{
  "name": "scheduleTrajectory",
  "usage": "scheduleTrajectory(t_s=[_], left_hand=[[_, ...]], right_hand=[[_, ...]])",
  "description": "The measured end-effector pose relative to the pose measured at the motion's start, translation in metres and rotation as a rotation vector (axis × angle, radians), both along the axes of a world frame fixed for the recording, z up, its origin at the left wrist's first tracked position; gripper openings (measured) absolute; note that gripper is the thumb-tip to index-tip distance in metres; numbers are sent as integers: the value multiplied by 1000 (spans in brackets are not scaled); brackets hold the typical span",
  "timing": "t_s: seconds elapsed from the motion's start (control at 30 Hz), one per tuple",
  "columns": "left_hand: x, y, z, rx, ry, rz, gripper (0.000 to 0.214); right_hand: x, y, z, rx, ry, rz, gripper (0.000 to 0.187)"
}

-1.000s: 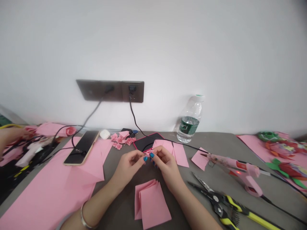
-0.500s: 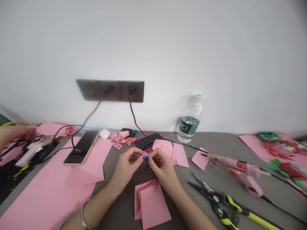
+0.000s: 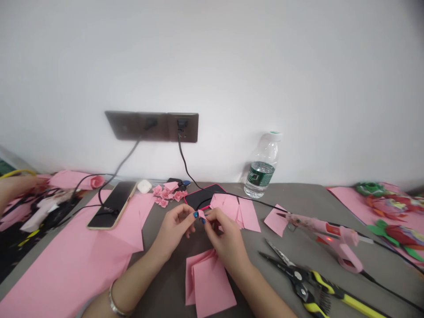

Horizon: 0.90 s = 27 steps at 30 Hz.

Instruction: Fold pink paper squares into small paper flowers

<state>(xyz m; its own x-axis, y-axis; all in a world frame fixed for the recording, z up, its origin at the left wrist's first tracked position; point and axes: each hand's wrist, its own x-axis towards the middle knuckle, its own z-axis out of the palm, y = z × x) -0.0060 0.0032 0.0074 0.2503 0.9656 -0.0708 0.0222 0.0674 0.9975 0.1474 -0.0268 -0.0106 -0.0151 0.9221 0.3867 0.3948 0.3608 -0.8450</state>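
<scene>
A small folded piece of pink paper point(image 3: 202, 214) is pinched between the fingertips of both hands, above the grey table. My left hand point(image 3: 179, 224) grips its left side with thumb and forefinger. On the other side, my right hand point(image 3: 222, 229) has its thumb and fingers closed on the same piece; the fingers cover much of it. Just below the hands lie folded pink paper squares point(image 3: 212, 282). Behind them sit more pink squares point(image 3: 232, 207) and a cluster of small pink paper roses point(image 3: 164, 194).
Yellow-handled pliers point(image 3: 301, 278) and a pink glue gun point(image 3: 324, 232) with a red light lie right. A water bottle point(image 3: 261, 168) leans on the wall. A phone point(image 3: 114, 205) rests on pink sheets point(image 3: 73, 260). Another person's hand point(image 3: 16, 187) is at far left.
My thumbs have shifted on the small pink paper, and my left fingers have loosened and spread a little. The things on the table have stayed put.
</scene>
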Motion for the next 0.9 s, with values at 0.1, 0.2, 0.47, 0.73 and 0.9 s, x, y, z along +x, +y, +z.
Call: scheduleTrajectory(t_s=[0.1, 0.2, 0.47, 0.73, 0.9], left_hand=[[-1, 0, -3, -4, 13, -8, 28], [-1, 0, -4, 14, 31, -12, 27], [-2, -1, 8, 314, 189, -23, 18], [-1, -6, 5, 337, 185, -7, 7], [-2, -5, 6, 379, 173, -1, 13]], right_hand=[[0, 0, 1, 71, -90, -10, 17], [1, -1, 1, 65, -101, -12, 16], [2, 0, -1, -175, 191, 103, 14], [0, 2, -1, -237, 401, 150, 27], [0, 3, 0, -296, 433, 213, 30]])
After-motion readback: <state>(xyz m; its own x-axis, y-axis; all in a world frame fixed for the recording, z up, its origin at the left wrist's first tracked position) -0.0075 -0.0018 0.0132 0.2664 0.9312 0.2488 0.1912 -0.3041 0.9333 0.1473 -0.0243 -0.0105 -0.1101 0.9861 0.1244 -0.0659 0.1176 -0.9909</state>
